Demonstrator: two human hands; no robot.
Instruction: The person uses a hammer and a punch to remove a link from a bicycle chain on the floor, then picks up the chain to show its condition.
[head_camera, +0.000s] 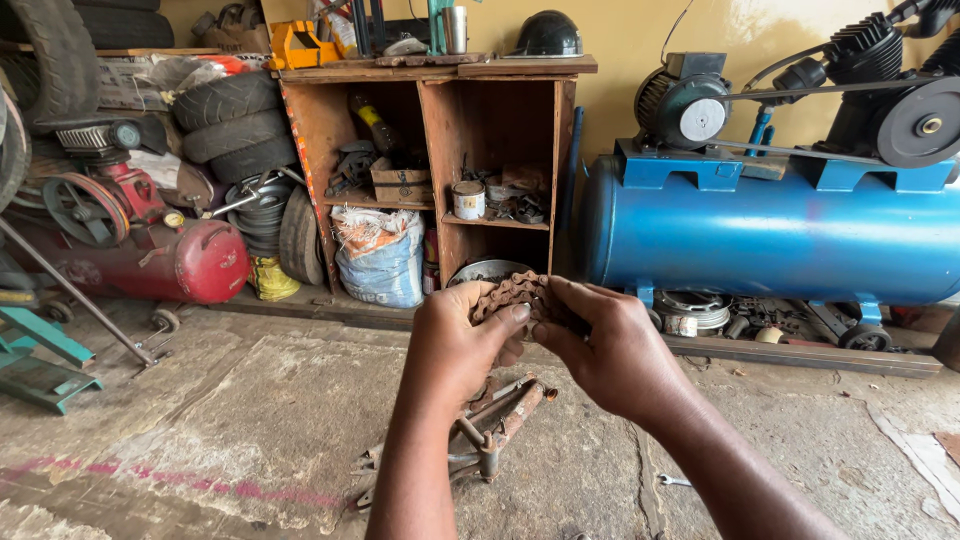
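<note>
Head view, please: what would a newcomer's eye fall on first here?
Probably the rusty chain, bunched up at the centre between the left hand and right hand. Next comes the big blue air tank at the right, then the wooden shelf behind the hands.

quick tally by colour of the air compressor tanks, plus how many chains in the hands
blue compressor tank: 1
red compressor tank: 1
rusty chain, held by left hand and right hand: 1
total: 3
</note>
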